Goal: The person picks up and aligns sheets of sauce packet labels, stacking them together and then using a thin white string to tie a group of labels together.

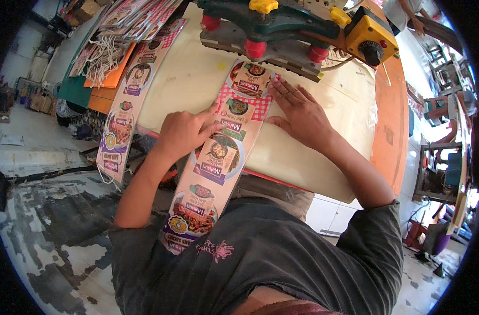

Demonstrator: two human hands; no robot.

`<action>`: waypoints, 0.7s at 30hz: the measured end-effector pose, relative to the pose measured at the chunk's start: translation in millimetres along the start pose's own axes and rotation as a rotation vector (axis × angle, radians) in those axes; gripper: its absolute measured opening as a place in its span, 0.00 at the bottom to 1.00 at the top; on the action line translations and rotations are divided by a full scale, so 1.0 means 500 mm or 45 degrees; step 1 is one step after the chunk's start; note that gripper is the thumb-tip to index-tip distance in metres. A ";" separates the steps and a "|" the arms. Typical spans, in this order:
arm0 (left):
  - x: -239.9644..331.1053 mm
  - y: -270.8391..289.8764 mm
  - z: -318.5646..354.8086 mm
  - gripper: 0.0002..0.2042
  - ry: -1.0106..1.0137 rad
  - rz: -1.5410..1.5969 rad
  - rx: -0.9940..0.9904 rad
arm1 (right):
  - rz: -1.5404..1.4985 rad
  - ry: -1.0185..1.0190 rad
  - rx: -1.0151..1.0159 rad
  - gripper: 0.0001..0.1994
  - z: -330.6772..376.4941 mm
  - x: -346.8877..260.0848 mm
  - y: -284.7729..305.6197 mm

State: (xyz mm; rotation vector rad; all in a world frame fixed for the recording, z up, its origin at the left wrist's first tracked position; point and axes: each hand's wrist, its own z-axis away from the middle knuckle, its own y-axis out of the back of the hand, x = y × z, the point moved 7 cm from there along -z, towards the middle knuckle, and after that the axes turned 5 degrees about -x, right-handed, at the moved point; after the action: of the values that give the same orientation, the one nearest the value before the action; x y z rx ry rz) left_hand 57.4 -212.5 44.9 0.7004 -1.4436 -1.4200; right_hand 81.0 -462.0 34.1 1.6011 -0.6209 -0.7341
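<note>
Dark shirt [287,257] fills our foreground. Beyond it, one long printed strip [217,155] lies on the cream work surface [323,160], its long axis slanting from upper right to lower left. Far end points at the dark green press [297,26], just short of its bar; near end overhangs the table edge beside our shirt.

Our left hand [184,130] comes from lower left, index finger and thumb spread at the strip's left edge, other fingers curled; whether it pinches, we cannot tell. Our right hand [303,113] lies open, palm down, fingertips at the far right corner.

Strip: glossy, pinkish, food pictures, red-and-white check band, purple near end; print upside down to us.
</note>
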 end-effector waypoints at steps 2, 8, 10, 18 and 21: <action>0.003 0.011 -0.022 0.19 -0.055 -0.010 0.049 | -0.041 -0.004 0.010 0.38 0.000 0.012 -0.005; 0.006 0.016 -0.083 0.21 -0.347 0.031 0.429 | -0.100 0.032 0.103 0.39 0.001 0.017 -0.019; 0.027 0.000 -0.117 0.26 -0.455 0.103 0.457 | -0.111 0.035 0.101 0.39 0.003 0.021 -0.020; 0.034 -0.043 -0.141 0.32 -0.396 0.008 0.340 | -0.175 0.016 0.154 0.35 0.008 0.030 -0.017; 0.035 -0.048 -0.142 0.33 -0.374 0.070 0.316 | -0.178 0.019 0.201 0.34 0.012 0.031 -0.018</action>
State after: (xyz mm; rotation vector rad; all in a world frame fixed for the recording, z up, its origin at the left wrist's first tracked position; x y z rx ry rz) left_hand 109.6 -261.4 16.3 0.6160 -1.8777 -1.3549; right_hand 86.4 -476.2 22.6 1.8080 -0.5719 -0.7914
